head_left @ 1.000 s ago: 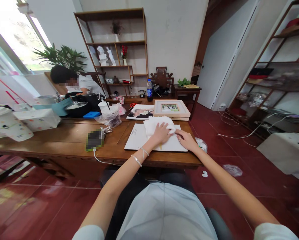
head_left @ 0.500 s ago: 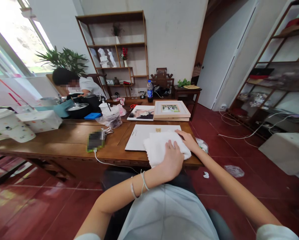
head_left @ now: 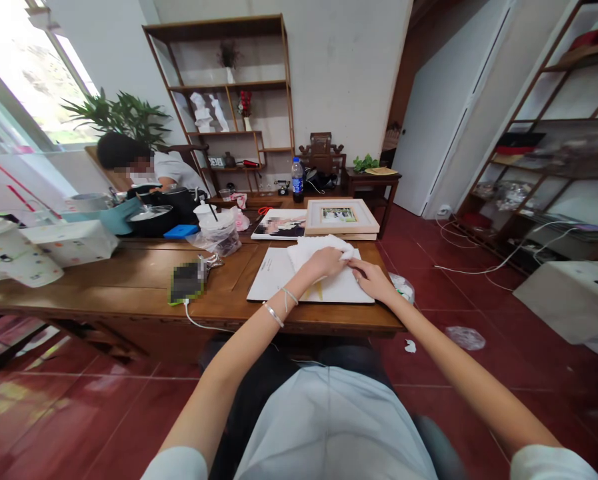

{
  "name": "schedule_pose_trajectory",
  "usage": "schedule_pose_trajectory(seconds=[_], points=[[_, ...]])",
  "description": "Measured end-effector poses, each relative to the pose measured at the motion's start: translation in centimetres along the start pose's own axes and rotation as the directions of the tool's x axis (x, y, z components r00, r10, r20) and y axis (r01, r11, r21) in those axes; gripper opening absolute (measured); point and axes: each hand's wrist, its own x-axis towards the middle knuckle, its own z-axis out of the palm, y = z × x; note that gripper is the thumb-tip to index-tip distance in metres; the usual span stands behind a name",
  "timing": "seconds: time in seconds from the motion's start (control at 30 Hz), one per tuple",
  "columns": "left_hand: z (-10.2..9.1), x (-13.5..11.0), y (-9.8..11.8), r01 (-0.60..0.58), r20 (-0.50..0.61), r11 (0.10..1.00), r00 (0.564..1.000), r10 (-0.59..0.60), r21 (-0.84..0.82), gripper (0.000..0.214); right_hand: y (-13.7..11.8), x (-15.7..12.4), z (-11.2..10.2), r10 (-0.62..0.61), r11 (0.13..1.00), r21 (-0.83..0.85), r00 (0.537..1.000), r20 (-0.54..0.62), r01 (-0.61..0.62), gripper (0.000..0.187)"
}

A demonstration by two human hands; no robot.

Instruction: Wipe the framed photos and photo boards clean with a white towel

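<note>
A white panel with small print near its left side lies on the wooden table close to its front edge. Over the panel's far part is a bunched white cloth. My left hand is closed on this cloth, pressing it against the panel. At the panel's right edge, my right hand grips with bent fingers, its fingertips close to the cloth and to my left fingers. A yellowish mark shows on the panel beside my left wrist.
Behind the panel sit a framed picture on another frame and a photo print. A blurred-out device on a white cable, a bagged drink cup and a bottle stand about. A person leans over the table's far left.
My left hand has pushed the cloth away from me, from the panel's near right part to its far side, uncovering the near part. My right hand stays at the right edge.
</note>
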Motion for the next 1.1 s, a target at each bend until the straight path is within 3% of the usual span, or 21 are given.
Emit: schedule_pose_trajectory(seconds=[0.2, 0.27, 0.4, 0.67, 0.87, 1.1], points=[[0.8, 2.3, 0.9, -0.144, -0.094, 0.985, 0.986, 0.136, -0.092, 0.044, 0.5, 0.1, 0.2, 0.051, 0.997, -0.064, 0.999, 0.003, -0.051, 0.03], [1.1, 2.5, 1.2, -0.096, -0.113, 0.993, 0.99, 0.087, -0.071, 0.047, 0.4, 0.1, 0.2, 0.055, 0.996, -0.064, 0.998, 0.0, -0.055, 0.028], [1.1, 1.4, 0.7, 0.054, -0.042, 0.998, 0.998, -0.053, 0.018, 0.043, 0.4, 0.0, 0.3, 0.023, 0.999, -0.027, 1.0, -0.011, -0.023, 0.035], [0.8, -3.4, -3.0, 0.193, -0.051, 0.979, 0.98, -0.19, 0.058, 0.039, 0.8, -0.1, 0.4, 0.025, 0.999, 0.021, 0.999, -0.036, -0.024, 0.035], [1.7, -5.8, -6.0, 0.313, -0.103, 0.949, 0.946, -0.307, 0.049, 0.037, 0.8, -0.1, 0.4, 0.025, 1.0, 0.006, 0.999, -0.036, -0.025, 0.035], [2.4, -9.2, -10.0, 0.385, -0.067, 0.922, 0.922, -0.382, 0.034, 0.038, 0.7, 0.0, 0.5, 0.043, 0.999, -0.002, 0.999, -0.023, -0.043, 0.035]])
